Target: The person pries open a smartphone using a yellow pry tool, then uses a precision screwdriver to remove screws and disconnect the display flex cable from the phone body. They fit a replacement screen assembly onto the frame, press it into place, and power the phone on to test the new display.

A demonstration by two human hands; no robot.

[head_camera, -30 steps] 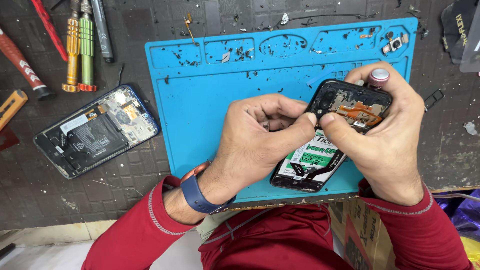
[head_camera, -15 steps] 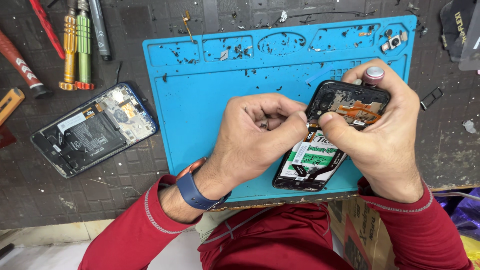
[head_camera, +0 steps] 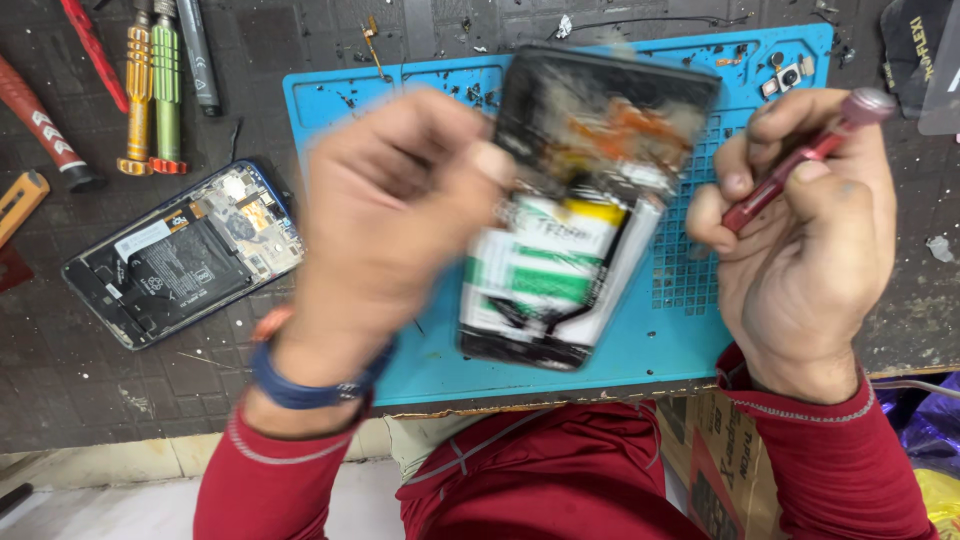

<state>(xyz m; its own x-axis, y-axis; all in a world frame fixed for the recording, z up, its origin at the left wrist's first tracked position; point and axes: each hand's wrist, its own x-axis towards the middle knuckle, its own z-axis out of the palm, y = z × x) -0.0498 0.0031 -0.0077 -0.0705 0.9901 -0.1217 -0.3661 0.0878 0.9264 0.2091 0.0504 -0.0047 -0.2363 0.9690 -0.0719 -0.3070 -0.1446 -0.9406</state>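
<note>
Above the blue mat (head_camera: 690,340), the left hand (head_camera: 390,220) grips the opened phone (head_camera: 570,220), lifted and blurred; the right hand (head_camera: 800,220) pinches a red screwdriver (head_camera: 800,160). The loosely held phone could slip, straining its exposed orange flex.

Left hand (head_camera: 390,230) and opened phone (head_camera: 575,210) motion-blurred, grip unclear; red tool (head_camera: 800,155) tip hidden behind right hand (head_camera: 810,250) fingers (head_camera: 735,185).

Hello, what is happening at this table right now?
A person is working on an opened phone with its back cover off. The left hand holds it up over the blue mat; the picture there is blurred. The right hand holds a red screwdriver, apart from the phone. A second opened phone lies on the left, near several tools.
</note>
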